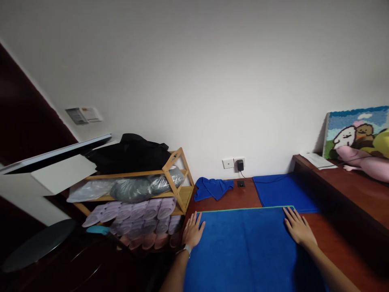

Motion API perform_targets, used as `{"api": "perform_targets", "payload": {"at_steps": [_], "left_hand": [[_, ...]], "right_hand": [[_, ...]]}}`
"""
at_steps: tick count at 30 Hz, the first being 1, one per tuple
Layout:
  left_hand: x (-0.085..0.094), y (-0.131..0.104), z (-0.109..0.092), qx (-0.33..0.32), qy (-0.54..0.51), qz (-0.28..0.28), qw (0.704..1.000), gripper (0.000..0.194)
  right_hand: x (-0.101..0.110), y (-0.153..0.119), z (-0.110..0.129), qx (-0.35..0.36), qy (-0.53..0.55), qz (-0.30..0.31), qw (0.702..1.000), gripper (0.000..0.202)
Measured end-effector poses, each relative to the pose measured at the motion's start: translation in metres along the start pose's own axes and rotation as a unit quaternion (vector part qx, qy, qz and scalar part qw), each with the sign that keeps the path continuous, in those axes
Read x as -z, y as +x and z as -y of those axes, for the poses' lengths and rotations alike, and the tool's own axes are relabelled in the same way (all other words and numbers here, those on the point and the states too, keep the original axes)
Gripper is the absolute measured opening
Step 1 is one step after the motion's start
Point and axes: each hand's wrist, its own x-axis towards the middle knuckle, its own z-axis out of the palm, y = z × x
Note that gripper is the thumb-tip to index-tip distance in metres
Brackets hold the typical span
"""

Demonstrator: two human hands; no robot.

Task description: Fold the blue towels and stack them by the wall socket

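Note:
A blue towel (243, 247) with a green edge lies spread flat on the reddish-brown table. At its far left corner, my left hand (193, 231) rests with fingers stretched out, partly on the cloth. My right hand (299, 228) lies flat over the far right corner, fingers spread. Neither hand grips anything. Beyond the towel, a crumpled blue cloth (213, 189) sits near the wall on the left, and a folded blue cloth (284, 191) lies flat at the back right. The towel's near edge is out of view.
A wooden rack (179, 182) with several slippers (146, 211) and a black bag (130, 156) stands left. A plugged-in adapter (240, 165) is on the wall. On the raised ledge at right are papers (318, 160), a pink plush toy (366, 163) and a picture (349, 129).

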Motion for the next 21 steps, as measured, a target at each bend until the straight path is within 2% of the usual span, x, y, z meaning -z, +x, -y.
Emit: {"api": "perform_targets", "payload": {"at_steps": [3,5,8,10,12,14,15,17,19,21], "left_hand": [[0.015,0.003,-0.010,0.013,0.028,0.015,0.999,0.063],[0.022,0.005,-0.034,0.014,0.033,-0.011,0.999,0.060],[0.023,0.004,-0.100,-0.041,-0.007,-0.064,0.997,0.057],[0.015,0.000,-0.154,-0.125,-0.047,-0.040,0.990,0.057],[0.004,-0.005,-0.201,-0.181,-0.083,-0.008,0.980,0.060],[-0.006,-0.008,-0.229,-0.193,-0.105,0.021,0.975,0.063],[-0.009,-0.009,-0.233,-0.192,-0.110,0.031,0.975,0.063],[-0.011,-0.009,-0.222,-0.177,-0.107,0.040,0.978,0.063],[-0.008,-0.010,-0.188,-0.142,-0.090,0.044,0.985,0.064],[-0.002,-0.014,-0.140,-0.085,-0.064,0.039,0.994,0.065]], "right_hand": [[0.001,0.000,0.001,0.001,0.003,0.001,1.000,0.068],[0.002,0.000,0.002,0.001,0.010,-0.003,1.000,0.067],[0.002,0.001,0.002,-0.001,0.014,-0.005,1.000,0.067],[0.002,0.001,0.002,0.001,0.015,-0.002,1.000,0.067],[0.002,0.000,0.001,0.003,0.020,-0.001,1.000,0.067],[0.001,0.000,0.000,0.002,0.025,-0.003,1.000,0.067],[0.000,-0.001,0.000,0.002,0.025,-0.004,1.000,0.067],[-0.001,-0.001,0.000,0.001,0.022,-0.006,1.000,0.068],[0.000,-0.001,-0.001,0.003,0.016,-0.006,1.000,0.068],[0.001,-0.001,-0.001,0.006,0.015,-0.004,1.000,0.069]]}}
